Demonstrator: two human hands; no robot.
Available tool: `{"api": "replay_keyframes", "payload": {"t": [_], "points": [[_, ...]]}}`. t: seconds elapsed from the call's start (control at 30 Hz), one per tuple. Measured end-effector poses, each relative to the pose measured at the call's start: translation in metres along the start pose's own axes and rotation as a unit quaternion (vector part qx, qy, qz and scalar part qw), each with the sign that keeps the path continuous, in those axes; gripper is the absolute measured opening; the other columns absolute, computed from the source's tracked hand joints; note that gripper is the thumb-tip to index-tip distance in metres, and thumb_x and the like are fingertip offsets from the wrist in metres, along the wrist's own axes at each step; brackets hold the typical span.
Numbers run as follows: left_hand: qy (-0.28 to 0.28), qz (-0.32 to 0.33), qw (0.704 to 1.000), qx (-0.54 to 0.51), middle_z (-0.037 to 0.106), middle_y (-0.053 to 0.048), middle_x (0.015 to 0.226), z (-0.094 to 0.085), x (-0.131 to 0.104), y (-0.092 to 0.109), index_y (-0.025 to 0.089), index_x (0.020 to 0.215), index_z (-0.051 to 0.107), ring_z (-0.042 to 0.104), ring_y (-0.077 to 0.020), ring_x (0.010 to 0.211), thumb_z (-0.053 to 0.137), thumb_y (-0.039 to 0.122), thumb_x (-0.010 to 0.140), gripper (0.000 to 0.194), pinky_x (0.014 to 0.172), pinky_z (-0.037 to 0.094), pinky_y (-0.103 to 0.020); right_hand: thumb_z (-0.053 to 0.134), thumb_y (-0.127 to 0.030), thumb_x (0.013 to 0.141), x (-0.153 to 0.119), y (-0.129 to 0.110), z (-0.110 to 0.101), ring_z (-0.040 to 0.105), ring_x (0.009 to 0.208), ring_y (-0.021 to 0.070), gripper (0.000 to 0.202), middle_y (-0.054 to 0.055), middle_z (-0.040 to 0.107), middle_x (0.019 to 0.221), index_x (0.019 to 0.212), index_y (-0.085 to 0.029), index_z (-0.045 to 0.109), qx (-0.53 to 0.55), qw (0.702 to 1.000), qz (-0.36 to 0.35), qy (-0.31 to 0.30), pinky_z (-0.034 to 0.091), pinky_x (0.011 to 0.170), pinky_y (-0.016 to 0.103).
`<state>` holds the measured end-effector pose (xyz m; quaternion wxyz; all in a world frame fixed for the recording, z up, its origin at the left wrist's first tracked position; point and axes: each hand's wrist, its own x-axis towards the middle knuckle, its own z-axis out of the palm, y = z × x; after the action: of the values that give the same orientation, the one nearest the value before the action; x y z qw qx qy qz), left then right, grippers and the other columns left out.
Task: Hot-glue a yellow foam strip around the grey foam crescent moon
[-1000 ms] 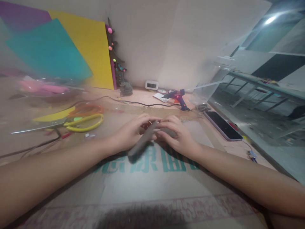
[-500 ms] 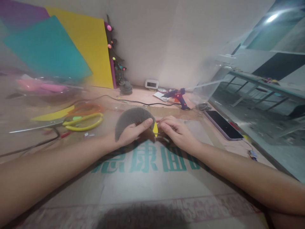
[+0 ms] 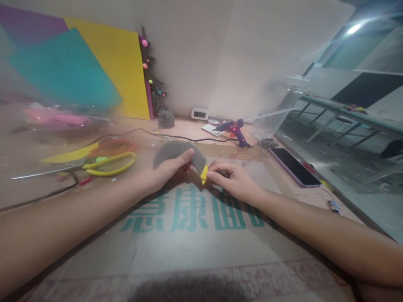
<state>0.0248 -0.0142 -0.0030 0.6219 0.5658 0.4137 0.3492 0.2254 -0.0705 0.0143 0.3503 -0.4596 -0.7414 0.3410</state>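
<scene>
My left hand (image 3: pixel 170 167) is closed around a grey, curved, crescent-like piece (image 3: pixel 171 149) with a matte, felt-like surface, the thumb lying on top. At the right end of that piece sits a small pointed yellow piece (image 3: pixel 204 173). My right hand (image 3: pixel 229 176) is closed in a pinch, its thumb and index fingertips at the right edge of the yellow piece. The other right fingers are curled in. Both hands are just above a plastic sheet (image 3: pixel 195 251) printed with green characters.
Yellow-handled scissors (image 3: pixel 110 164) lie on the left by a yellow scrap (image 3: pixel 72 153). At the back are a glue gun (image 3: pixel 234 131) with a cable, a small digital clock (image 3: pixel 199 113) and coloured sheets (image 3: pixel 110 71). A phone (image 3: pixel 294 167) and a clear container (image 3: pixel 273 113) are on the right.
My left hand has shifted slightly left and the grey piece has tilted, its yellow end now lower. My right hand has moved slightly left and down, against the yellow piece.
</scene>
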Motion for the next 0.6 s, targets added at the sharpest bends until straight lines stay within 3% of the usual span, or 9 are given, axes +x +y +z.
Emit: {"api": "replay_keyframes", "payload": {"t": [0.17,0.23,0.37,0.47,0.6], "points": [[-0.039,0.032,0.999,-0.006,0.063,-0.002,0.071,-0.003,0.001,0.000,0.015,0.076,0.062,0.060,-0.0134,0.064,0.070,0.056,0.072,0.041,0.059,0.047,-0.025,0.058,-0.032,0.088,0.000,0.001,0.000,0.061,0.068,0.0130,0.021,0.001,0.067,0.074,0.075,-0.018,0.067,-0.015,1.000,0.002,0.013,0.050,0.065,0.027],[-0.030,0.051,0.997,0.045,0.062,-0.001,0.069,-0.001,-0.003,0.004,0.017,0.074,0.060,0.056,-0.0108,0.053,0.065,0.058,0.076,0.042,0.048,0.042,-0.022,0.058,-0.032,0.088,-0.001,0.001,0.001,0.061,0.068,0.0127,0.020,0.001,0.067,0.075,0.077,-0.018,0.067,-0.024,1.000,-0.013,0.011,0.050,0.066,0.026],[-0.035,0.023,0.989,0.141,0.048,0.005,0.048,0.004,-0.014,0.014,0.020,0.070,0.053,0.035,-0.0067,0.029,0.053,0.064,0.083,0.046,0.030,0.023,-0.021,0.058,-0.032,0.089,-0.002,0.002,0.002,0.062,0.069,0.0133,0.017,0.000,0.068,0.075,0.079,-0.020,0.066,-0.043,0.998,-0.032,0.035,0.050,0.067,0.027],[-0.026,0.012,0.987,0.157,0.041,0.007,0.042,0.006,-0.017,0.017,0.020,0.070,0.052,0.034,-0.0076,0.026,0.052,0.064,0.083,0.046,0.028,0.021,-0.020,0.059,-0.029,0.088,-0.002,0.003,0.002,0.064,0.075,0.0146,0.011,0.000,0.069,0.080,0.082,-0.021,0.064,-0.072,0.994,-0.047,0.073,0.052,0.072,0.029],[-0.023,0.019,0.987,0.160,0.044,0.007,0.043,0.006,-0.017,0.016,0.020,0.071,0.051,0.036,-0.0071,0.027,0.053,0.061,0.084,0.043,0.028,0.023,-0.019,0.066,-0.030,0.085,-0.004,0.008,0.002,0.066,0.083,0.0165,0.013,0.002,0.069,0.087,0.092,-0.022,0.059,-0.087,0.984,-0.096,0.123,0.054,0.078,0.032]]}}
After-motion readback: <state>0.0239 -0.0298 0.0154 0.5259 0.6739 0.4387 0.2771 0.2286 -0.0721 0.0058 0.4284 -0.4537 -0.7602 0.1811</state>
